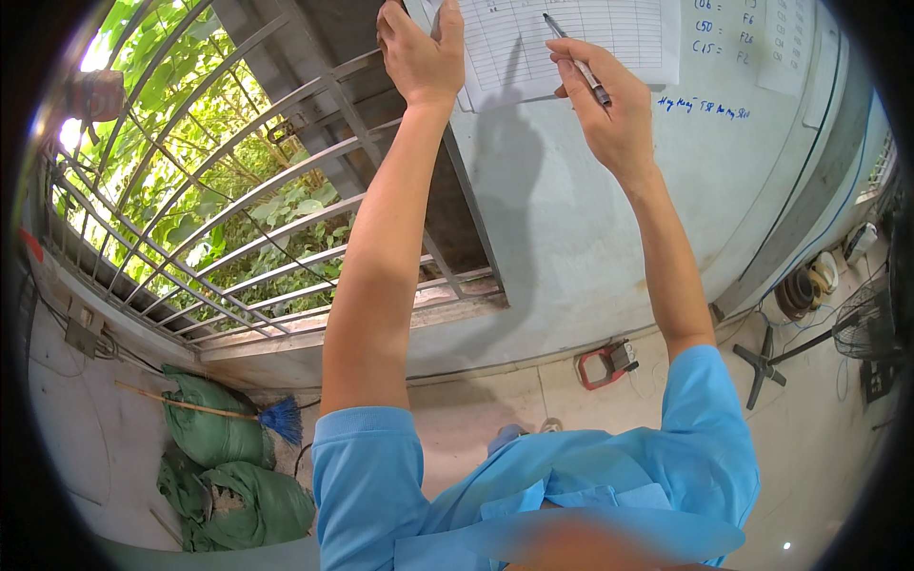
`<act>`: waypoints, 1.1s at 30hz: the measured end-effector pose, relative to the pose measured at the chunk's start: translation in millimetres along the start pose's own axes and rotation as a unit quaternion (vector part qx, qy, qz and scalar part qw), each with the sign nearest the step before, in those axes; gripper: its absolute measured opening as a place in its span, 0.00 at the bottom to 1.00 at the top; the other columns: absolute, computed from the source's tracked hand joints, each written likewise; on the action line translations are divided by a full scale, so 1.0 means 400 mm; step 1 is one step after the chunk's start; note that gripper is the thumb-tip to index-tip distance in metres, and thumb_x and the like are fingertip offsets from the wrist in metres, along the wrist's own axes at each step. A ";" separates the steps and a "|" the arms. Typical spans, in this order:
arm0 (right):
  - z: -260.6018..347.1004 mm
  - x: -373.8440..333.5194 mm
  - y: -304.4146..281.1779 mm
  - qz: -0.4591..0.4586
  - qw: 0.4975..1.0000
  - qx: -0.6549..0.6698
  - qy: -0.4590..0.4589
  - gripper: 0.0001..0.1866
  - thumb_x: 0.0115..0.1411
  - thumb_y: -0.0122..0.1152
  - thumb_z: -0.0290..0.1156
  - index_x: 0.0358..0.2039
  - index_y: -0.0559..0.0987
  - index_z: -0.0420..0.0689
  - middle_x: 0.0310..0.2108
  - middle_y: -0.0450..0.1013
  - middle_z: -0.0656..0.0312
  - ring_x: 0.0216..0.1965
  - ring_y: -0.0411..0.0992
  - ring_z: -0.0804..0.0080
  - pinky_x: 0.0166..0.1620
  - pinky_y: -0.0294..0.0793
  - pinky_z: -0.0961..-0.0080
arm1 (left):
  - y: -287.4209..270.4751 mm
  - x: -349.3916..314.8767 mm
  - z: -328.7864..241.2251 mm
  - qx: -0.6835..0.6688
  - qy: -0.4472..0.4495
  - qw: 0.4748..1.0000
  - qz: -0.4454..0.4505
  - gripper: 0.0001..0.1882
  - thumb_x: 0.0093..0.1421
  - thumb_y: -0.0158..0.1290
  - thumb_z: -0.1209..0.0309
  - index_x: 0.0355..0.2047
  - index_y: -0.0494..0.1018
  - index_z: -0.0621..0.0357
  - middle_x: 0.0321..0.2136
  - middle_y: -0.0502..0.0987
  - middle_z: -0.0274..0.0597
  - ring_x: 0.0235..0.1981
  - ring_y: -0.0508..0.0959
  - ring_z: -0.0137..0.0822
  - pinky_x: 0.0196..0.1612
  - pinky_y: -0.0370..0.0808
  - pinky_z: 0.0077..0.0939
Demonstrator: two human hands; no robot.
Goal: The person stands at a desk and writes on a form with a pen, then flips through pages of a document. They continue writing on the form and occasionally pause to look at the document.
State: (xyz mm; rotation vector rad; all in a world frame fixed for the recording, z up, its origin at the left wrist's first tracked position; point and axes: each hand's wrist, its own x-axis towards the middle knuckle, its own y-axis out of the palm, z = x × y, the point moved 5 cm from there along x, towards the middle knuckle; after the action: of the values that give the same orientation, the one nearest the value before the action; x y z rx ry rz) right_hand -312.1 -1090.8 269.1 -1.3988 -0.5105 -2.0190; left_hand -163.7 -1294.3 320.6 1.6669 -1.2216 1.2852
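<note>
Sheets of paper [581,57] printed with a table grid lie against the pale wall at the top. My left hand [424,57] is closed at their left edge, thumb toward the grid; its fingertips run up to the picture's upper rim. A pen with a dark tip and a pale barrel [583,67] is pinched in my right hand [614,109]. Its tip points up and left over the grid; whether it touches the paper I cannot tell. Both arms are raised and stretched forward.
Left is a barred window [257,228] with leaves behind it. Green sacks [252,504] and a blue-bristled broom [279,419] lie below it. A red-framed object [600,366] stands by the wall's foot. A fan [862,319] and cables are at right. Handwriting marks the wall.
</note>
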 end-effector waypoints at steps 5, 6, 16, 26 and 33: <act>-0.003 -0.001 0.004 -0.002 1.000 -0.007 -0.026 0.12 0.73 0.62 0.25 0.54 0.85 0.42 0.47 0.85 0.58 0.40 0.83 0.70 0.43 0.81 0.75 | 0.000 0.003 0.000 0.007 0.007 1.000 -0.013 0.41 0.68 0.58 0.45 0.65 0.63 0.69 0.60 0.72 0.63 0.62 0.73 0.62 0.64 0.70 0.54; -0.002 0.000 0.007 0.001 0.999 -0.013 -0.040 0.13 0.74 0.61 0.26 0.56 0.85 0.43 0.47 0.85 0.59 0.38 0.82 0.73 0.42 0.82 0.76 | -0.001 0.002 -0.001 0.006 0.010 1.000 -0.015 0.41 0.68 0.58 0.45 0.65 0.64 0.68 0.60 0.73 0.63 0.62 0.73 0.62 0.64 0.70 0.54; -0.010 -0.002 0.014 0.014 0.998 -0.032 -0.056 0.14 0.75 0.59 0.26 0.58 0.84 0.42 0.49 0.85 0.60 0.38 0.82 0.75 0.43 0.83 0.78 | 0.000 0.001 -0.003 0.008 0.010 1.000 -0.008 0.39 0.69 0.58 0.46 0.65 0.64 0.67 0.59 0.73 0.63 0.62 0.74 0.61 0.63 0.70 0.54; -0.008 -0.002 0.018 0.017 0.998 -0.025 -0.055 0.15 0.75 0.59 0.25 0.59 0.83 0.41 0.50 0.85 0.57 0.42 0.83 0.73 0.44 0.85 0.76 | -0.004 -0.001 -0.007 -0.007 -0.007 1.000 -0.007 0.41 0.68 0.59 0.46 0.65 0.63 0.69 0.60 0.73 0.64 0.61 0.75 0.63 0.64 0.70 0.53; 0.060 -0.057 -0.013 -0.002 0.995 0.100 -0.020 0.22 0.71 0.60 0.22 0.65 0.77 0.42 0.51 0.85 0.52 0.40 0.85 0.70 0.39 0.82 0.76 | -0.005 -0.002 -0.004 0.000 -0.009 1.000 -0.013 0.42 0.68 0.59 0.46 0.66 0.62 0.70 0.60 0.74 0.64 0.61 0.75 0.63 0.64 0.70 0.53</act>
State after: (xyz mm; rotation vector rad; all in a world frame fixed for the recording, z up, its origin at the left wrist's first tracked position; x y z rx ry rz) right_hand -293.5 -1065.9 256.9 -1.3191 -0.7118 -1.8892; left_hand -162.3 -1292.0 320.5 1.6937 -1.2058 1.2570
